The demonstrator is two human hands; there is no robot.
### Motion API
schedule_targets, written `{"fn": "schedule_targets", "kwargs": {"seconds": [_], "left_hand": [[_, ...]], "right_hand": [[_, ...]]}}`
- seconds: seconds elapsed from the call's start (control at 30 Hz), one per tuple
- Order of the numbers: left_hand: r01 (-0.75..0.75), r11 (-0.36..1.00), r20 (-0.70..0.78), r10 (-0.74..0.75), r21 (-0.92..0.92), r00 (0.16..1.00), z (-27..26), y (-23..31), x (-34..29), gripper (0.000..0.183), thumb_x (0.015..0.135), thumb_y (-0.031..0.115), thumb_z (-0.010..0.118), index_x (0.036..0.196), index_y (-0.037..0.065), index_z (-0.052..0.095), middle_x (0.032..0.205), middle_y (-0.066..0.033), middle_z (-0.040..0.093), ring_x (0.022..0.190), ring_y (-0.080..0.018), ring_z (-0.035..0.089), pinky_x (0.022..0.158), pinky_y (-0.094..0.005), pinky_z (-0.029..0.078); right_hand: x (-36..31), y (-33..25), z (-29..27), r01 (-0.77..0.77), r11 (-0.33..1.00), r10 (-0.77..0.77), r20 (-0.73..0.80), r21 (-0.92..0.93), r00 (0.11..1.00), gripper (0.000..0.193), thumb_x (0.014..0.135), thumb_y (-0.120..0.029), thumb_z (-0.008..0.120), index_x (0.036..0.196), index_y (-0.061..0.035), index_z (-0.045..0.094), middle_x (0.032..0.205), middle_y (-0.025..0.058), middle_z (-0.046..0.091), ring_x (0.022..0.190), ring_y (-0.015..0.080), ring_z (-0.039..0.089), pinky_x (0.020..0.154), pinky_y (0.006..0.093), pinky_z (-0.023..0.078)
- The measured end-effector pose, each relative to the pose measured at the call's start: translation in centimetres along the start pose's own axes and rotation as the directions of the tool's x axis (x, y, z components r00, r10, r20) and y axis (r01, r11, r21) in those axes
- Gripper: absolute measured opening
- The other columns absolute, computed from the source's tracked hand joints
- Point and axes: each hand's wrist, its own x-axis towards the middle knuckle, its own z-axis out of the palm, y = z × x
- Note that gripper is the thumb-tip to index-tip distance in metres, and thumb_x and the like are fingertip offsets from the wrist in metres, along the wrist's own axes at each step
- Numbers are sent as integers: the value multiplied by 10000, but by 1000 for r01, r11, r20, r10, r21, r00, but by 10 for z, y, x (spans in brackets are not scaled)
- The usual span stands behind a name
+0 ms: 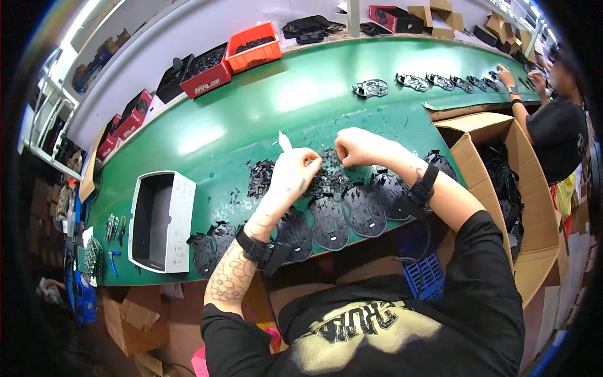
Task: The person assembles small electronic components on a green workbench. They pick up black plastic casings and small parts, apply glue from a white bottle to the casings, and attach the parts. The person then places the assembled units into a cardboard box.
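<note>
Over a pile of small black plastic parts (328, 179), my left hand (293, 171) is closed, with thumb and a finger pinched together. A white pointed cover, perhaps a finger cot (284, 142), sticks up from it. My right hand (366, 148) is curled just right of the pile, fingertips pointing down; anything in either pinch is too small or hidden. A second heap of black parts (260, 178) lies left of my left hand. Along the near table edge runs a row of black mouse-shaped base shells (329, 224), several of them side by side, partly behind my forearms.
An empty-looking white box (162, 221) stands left, beside blue-handled pliers (114, 262). Red bins (207, 70) and an orange crate (253, 47) line the far edge. More shells (370, 88) stretch toward a co-worker (558, 119). An open cardboard box (468, 163) adjoins the table's right.
</note>
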Motion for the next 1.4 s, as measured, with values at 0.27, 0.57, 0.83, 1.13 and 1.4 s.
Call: {"fn": "schedule_targets", "kwargs": {"seconds": [0.27, 0.57, 0.83, 1.13, 1.4], "left_hand": [[-255, 918, 187, 205, 304, 961, 15, 7, -4, 165, 823, 199, 655, 953, 111, 705, 870, -98, 643, 849, -287, 639, 743, -381, 515], [-293, 896, 199, 237, 333, 951, 16, 5, 3, 96, 829, 180, 644, 881, 102, 665, 833, -83, 627, 807, -289, 638, 715, -383, 515], [-198, 977, 72, 193, 76, 979, 7, 1, 8, 122, 829, 145, 636, 918, 63, 628, 739, -67, 557, 663, -200, 538, 624, -309, 443], [419, -409, 505, -127, -811, 854, -32, 6, -1, 119, 945, 160, 470, 885, 64, 437, 799, 4, 373, 638, -77, 380, 506, -224, 332], [371, -819, 666, -17, -437, 745, -3, 91, -85, 103, 818, 155, 458, 783, 108, 373, 757, -12, 377, 569, -96, 364, 464, -236, 323]], "right_hand": [[-9, -5, -9, -84, 990, 84, 0, 112, 996, 79, 659, -71, 666, 723, -25, 660, 788, 153, 675, 754, 300, 657, 672, 373, 514], [-66, -11, -54, -56, 923, 160, -248, 380, 956, 147, 800, -101, 665, 914, -17, 703, 812, 111, 703, 766, 165, 672, 714, 290, 520], [-216, 22, -64, -116, 668, 573, -408, 735, 711, 109, 836, -2, 668, 925, 55, 693, 870, 97, 701, 762, 135, 653, 734, 253, 532], [-268, 24, -41, -312, 652, 709, -409, 692, 575, 134, 801, 15, 703, 934, 24, 703, 870, 71, 705, 788, 100, 657, 746, 224, 525], [-267, 26, -51, -518, 688, 716, -362, 508, 597, 127, 844, 13, 647, 956, 43, 698, 876, 91, 712, 812, 121, 676, 742, 236, 537]]}}
